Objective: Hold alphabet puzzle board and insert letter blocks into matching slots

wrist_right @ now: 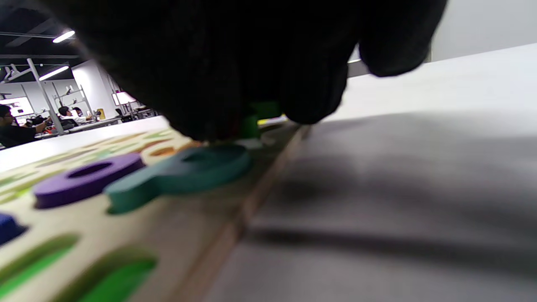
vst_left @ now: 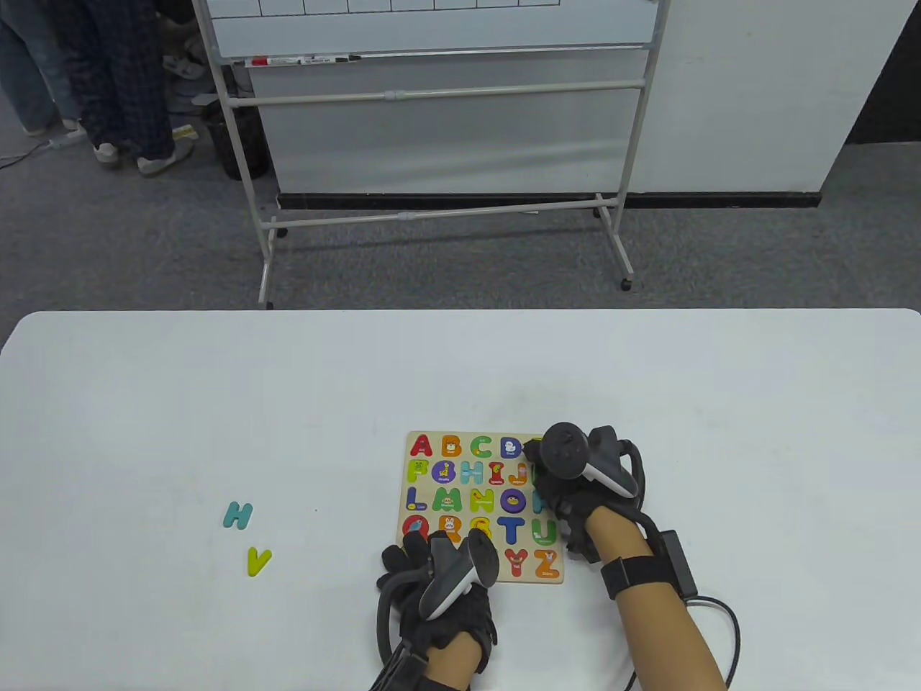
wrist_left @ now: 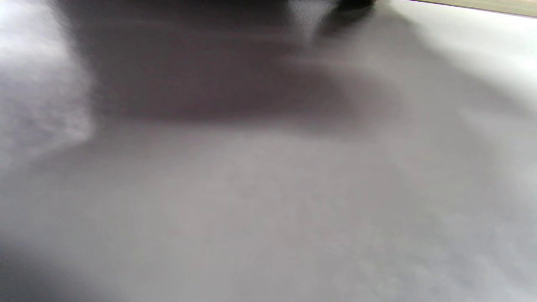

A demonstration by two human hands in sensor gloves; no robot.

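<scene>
The alphabet puzzle board [vst_left: 481, 506] lies flat on the white table [vst_left: 460, 374], close to the person's edge so both hands reach it without stretching; the left hand [vst_left: 439, 583] rests at the board's near-left corner, fingers spread over the Q and R, apparently to pin the board against sliding; the right hand [vst_left: 575, 489] covers the board's right column, its fingers [wrist_right: 260, 84] bunched over a green block [wrist_right: 256, 119] at the board's far-right edge, probably pressing it into its slot, though the grip itself is hidden; the teal H block [vst_left: 238, 515] and yellow-green V block [vst_left: 258, 561] wait well left of the board, likely next.
</scene>
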